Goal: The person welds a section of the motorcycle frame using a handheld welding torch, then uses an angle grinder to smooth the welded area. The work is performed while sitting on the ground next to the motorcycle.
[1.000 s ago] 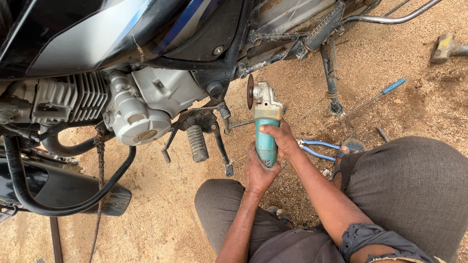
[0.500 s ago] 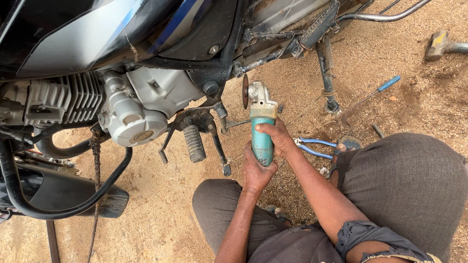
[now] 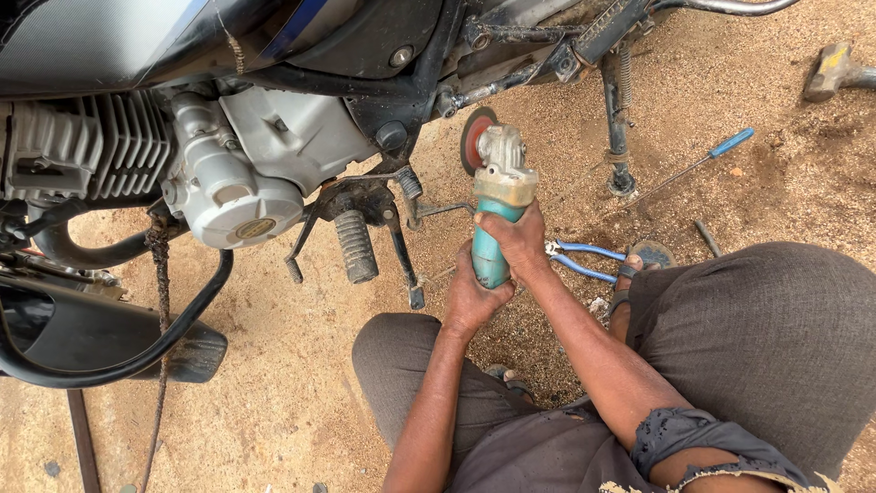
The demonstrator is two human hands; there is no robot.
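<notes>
Both my hands hold a teal-bodied angle grinder (image 3: 494,203) with a red disc at its far end. My right hand (image 3: 516,239) wraps the upper body of the tool, and my left hand (image 3: 470,297) grips its rear end. The disc sits close to the lower frame of a motorcycle (image 3: 274,137), just right of the black frame plate. A ribbed black footpeg (image 3: 355,246) hangs to the left of the grinder.
Blue-handled pliers (image 3: 584,258) lie on the sandy ground by my right knee. A blue-handled screwdriver (image 3: 703,157) and a hammer (image 3: 835,71) lie further right. The motorcycle's side stand (image 3: 619,119) stands beyond the grinder; the exhaust pipe (image 3: 109,361) curves at left.
My view has shifted slightly and the grinder stays near the frame, with both hands keeping the same grip.
</notes>
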